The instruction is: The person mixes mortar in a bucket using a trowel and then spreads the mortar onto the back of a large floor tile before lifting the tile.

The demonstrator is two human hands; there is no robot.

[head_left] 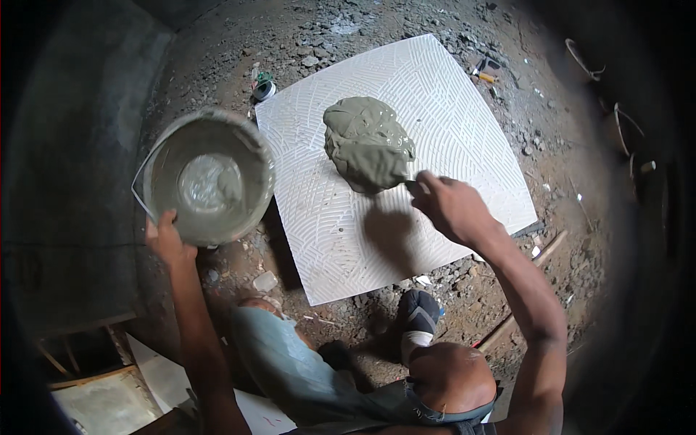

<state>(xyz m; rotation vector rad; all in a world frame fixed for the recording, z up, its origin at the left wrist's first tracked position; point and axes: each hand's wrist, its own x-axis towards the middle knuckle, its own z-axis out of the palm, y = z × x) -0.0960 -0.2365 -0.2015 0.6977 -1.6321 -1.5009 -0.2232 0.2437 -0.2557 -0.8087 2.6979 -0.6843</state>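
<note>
My left hand grips the lower rim of a bucket, which is tilted so that its inside faces me. Wet grey residue coats the bucket's walls and bottom. In my right hand is the handle of a trowel, its blade covered by grey mortar. A thick, wet heap of mortar shows over the back of a large white tile with a ridged surface. Where the heap on the tile ends and the load on the trowel begins, I cannot tell. A shadow falls on the tile below it.
Rubble and dirt surround the tile. A small round spool-like item lies by its far left corner. A wooden stick rests on the right, near my bent knee. A grey wall rises at the left.
</note>
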